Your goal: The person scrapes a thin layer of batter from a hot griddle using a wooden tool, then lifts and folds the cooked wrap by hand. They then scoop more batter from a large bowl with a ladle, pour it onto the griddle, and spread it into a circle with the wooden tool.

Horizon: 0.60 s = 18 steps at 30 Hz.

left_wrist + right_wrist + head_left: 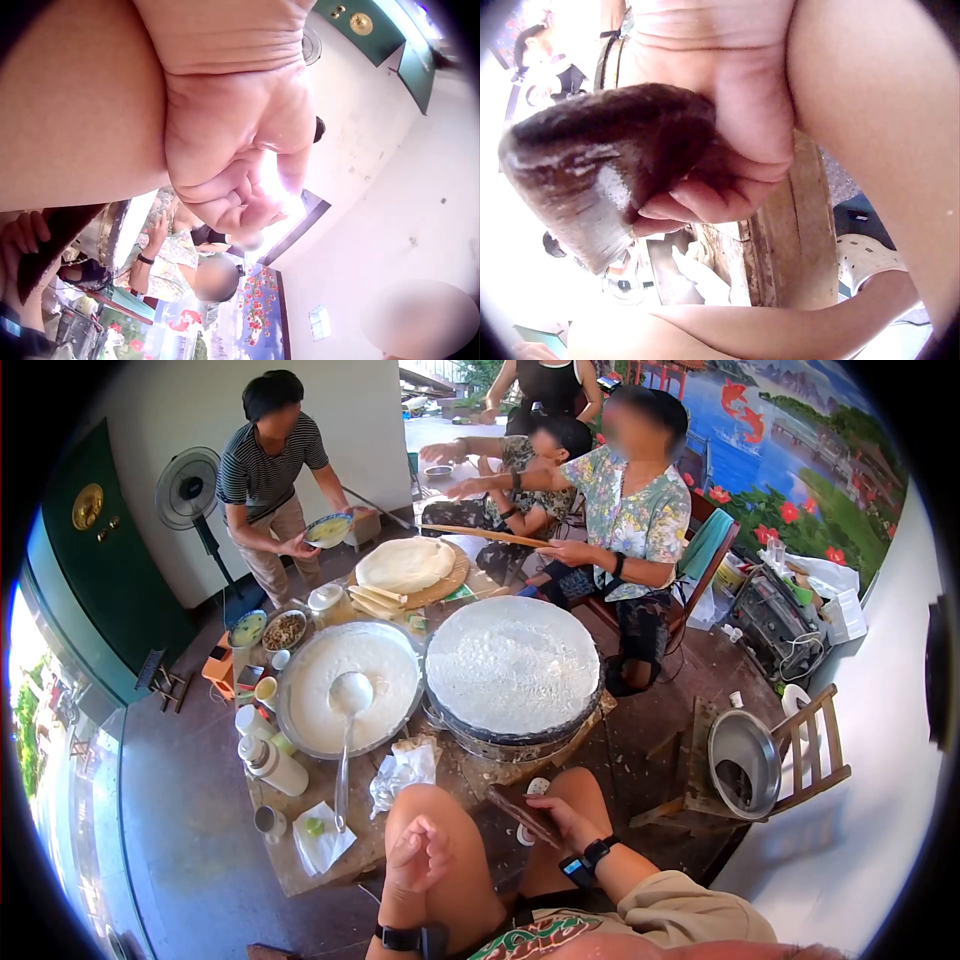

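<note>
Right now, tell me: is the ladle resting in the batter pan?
Yes, the ladle lies in the batter pan, bowl in the white batter, handle over the near rim.

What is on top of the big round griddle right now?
A thin white batter layer covers nearly the whole round dark metal griddle; only its dark rim shows. The cooking surface beneath is hidden, and no tool rests on it.

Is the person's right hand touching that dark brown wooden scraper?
Touching. In the right wrist view the right hand has its fingers curled around the dark brown wooden scraper, with no gap.
</note>
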{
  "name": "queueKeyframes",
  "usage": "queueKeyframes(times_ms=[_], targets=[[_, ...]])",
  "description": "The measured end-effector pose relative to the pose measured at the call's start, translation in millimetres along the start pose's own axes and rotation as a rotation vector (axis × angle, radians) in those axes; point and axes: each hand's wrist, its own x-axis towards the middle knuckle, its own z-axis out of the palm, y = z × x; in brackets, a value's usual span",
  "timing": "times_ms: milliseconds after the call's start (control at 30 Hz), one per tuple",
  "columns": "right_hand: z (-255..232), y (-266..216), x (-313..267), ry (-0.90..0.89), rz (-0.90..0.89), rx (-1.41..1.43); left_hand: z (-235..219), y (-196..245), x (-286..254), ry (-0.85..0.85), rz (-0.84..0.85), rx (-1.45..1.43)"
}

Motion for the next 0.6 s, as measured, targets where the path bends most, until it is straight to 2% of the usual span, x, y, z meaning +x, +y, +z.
queueKeyframes(times_ms=[267,367,467,600], targets=[[-3,1,0,-0.091,0.012,0.029,1,1,0,-0.008,0.001,-0.002],[-6,4,3,-0.02,-0.019,0.034,1,0,-1,0.003,-0.001,-0.013],[-9,5,1,-0.044,-0.026,-0.034,-6,2,-7,0.066,-0.024,0.004],[-12,4,3,-0.062,-0.009,-0.054,-3,1,-5,0.051,-0.018,-0.003]])
